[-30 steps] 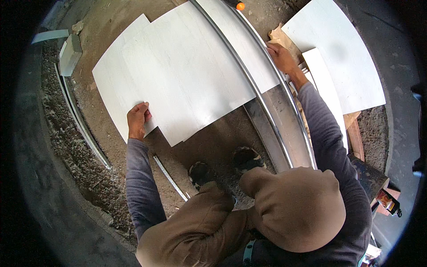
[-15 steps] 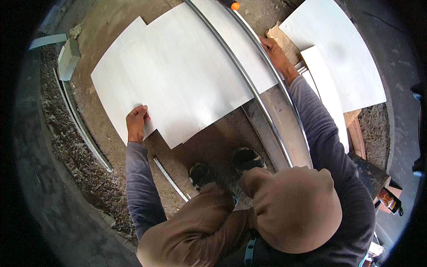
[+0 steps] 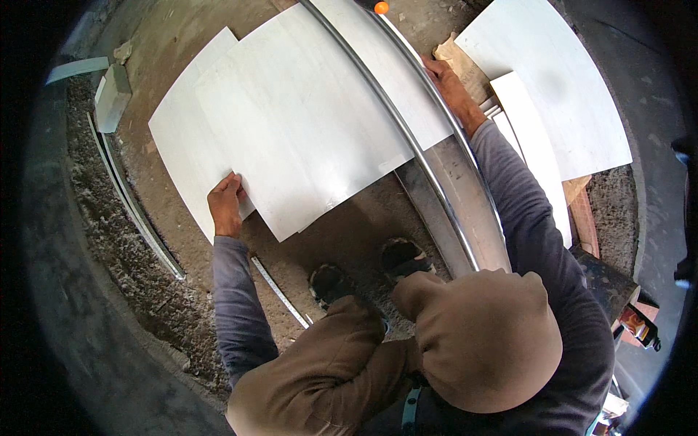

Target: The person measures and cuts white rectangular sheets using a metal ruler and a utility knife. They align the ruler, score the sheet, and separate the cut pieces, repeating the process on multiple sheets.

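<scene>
A large pale sheet (image 3: 313, 123) lies partly on top of another pale sheet (image 3: 178, 138), whose left part sticks out beyond it. My left hand (image 3: 227, 203) is closed, thumb and fingers pinching the upper sheet's left edge. Two long shiny metal tubes run from far to near across the right part of the upper sheet, a left tube (image 3: 389, 105) and a right tube (image 3: 480, 178). Beside the right tube, my right hand (image 3: 452, 87) is closed at the upper sheet's right edge; its fingertips are partly hidden.
Near my shoes (image 3: 402, 258) lies a narrow ruler-like strip (image 3: 280, 292). More pale sheets (image 3: 545, 80) lie at the right over brown paper (image 3: 462, 64). A grey block (image 3: 113, 98) and long thin metal strips (image 3: 138, 207) are at the left. An orange ball-shaped knob (image 3: 382, 8) shows at the far end.
The upper sheet's left edge now stands out more clearly against the lower sheet. My left hand has shifted very slightly right and nearer; my right hand has hardly moved.
</scene>
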A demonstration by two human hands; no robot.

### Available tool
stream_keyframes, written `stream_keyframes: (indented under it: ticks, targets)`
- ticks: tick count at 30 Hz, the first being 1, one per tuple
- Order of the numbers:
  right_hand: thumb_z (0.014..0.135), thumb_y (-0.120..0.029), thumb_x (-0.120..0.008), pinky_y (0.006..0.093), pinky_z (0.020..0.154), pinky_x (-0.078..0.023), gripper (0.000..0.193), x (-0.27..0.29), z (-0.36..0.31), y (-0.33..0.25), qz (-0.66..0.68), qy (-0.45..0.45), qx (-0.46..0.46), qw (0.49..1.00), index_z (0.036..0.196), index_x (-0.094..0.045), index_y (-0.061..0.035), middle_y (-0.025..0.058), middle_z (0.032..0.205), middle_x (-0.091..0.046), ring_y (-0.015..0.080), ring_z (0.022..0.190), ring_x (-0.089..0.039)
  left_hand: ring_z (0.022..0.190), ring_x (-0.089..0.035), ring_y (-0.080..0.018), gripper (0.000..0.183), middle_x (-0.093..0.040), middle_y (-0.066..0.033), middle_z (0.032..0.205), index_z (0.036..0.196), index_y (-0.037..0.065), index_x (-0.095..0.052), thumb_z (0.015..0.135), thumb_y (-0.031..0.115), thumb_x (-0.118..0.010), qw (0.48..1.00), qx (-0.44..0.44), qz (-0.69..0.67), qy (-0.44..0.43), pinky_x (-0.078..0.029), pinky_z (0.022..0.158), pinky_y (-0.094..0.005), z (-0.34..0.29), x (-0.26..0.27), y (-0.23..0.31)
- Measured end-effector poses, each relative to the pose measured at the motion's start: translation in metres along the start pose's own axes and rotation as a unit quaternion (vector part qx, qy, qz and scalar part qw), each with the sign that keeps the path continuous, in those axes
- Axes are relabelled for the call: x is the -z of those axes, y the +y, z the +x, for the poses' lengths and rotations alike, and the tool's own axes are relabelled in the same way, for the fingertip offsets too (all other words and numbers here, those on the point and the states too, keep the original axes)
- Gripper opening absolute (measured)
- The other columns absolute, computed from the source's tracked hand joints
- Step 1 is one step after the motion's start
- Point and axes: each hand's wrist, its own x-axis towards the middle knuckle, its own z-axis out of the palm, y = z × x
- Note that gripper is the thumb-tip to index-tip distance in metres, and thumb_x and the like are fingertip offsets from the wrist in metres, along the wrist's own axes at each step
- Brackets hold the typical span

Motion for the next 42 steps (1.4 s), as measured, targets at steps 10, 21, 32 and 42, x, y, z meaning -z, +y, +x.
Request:
stream_keyframes:
  ticks: [10,21,32,42]
  targets:
    - [0.103,-0.016,-0.057,0.0396,0.082,-0.053,0.03,-0.004,-0.001,0.01,0.032,0.021,0.018,0.999,0.124,-0.066,0.0031,0.021,0.099,-0.072,0.0239,0.087,-0.067,0.08,-0.066,-0.0173,0.033,-0.069,-0.0061,0.089,0.114,-0.006,-0.072,0.098,0.022,-0.066,0.995,-0.006,0.084,-0.043,-0.058,0.077,-0.0341,0.006,0.005,0.017]
    - [0.109,-0.026,-0.048,0.0414,0.093,-0.049,0.034,0.0,0.0,0.007,0.064,-0.036,0.028,0.997,0.129,-0.064,-0.0023,0.0179,0.103,-0.067,0.0304,0.101,-0.062,0.076,-0.065,-0.0171,0.031,-0.069,-0.0064,0.085,0.105,-0.005,-0.075,0.098,0.023,-0.065,0.987,-0.04,0.126,-0.091,-0.055,0.067,-0.0304,0.026,0.013,0.008]
    - [0.108,-0.022,-0.05,0.0347,0.094,-0.051,0.038,0.007,-0.003,-0.026,0.093,-0.069,-0.05,0.992,0.14,-0.06,-0.0046,0.0162,0.112,-0.068,0.0208,0.104,-0.063,0.075,-0.064,-0.0151,0.034,-0.071,-0.0067,0.089,0.117,-0.005,-0.073,0.1,0.023,-0.067,0.998,-0.025,0.053,-0.035,-0.056,0.068,-0.0297,0.004,0.002,0.007]
    - [0.108,-0.024,-0.051,0.039,0.111,-0.043,0.041,0.002,-0.004,-0.01,0.093,-0.049,-0.102,0.989,0.144,-0.056,-0.0055,0.0225,0.137,-0.054,0.032,0.129,-0.053,0.075,-0.066,-0.0166,0.035,-0.071,-0.009,0.088,0.12,-0.006,-0.071,0.101,0.021,-0.062,0.992,-0.044,0.109,-0.039,-0.059,0.069,-0.0292,-0.003,0.003,0.018]
